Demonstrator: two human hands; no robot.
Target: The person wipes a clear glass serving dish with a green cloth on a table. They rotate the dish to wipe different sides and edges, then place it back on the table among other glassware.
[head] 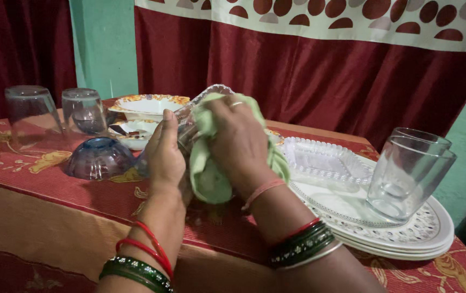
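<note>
Both hands point(200, 146) wipe glass dish point(203, 100) with green cloth point(211, 173).

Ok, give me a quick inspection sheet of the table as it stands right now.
Surface: table under a red patterned cloth.
Job's things: clear glass dish held tilted, a green cloth pressed over it.
Clutter: two upturned tumblers, upturned blue glass bowl, floral bowls, stacked white plates bearing a clear rectangular tray and nested upright glasses.
Grippers: left hand grips the dish; right hand holds the cloth against it.
Cables: nothing seen.
Surroundings: dark red curtains, green wall.
</note>
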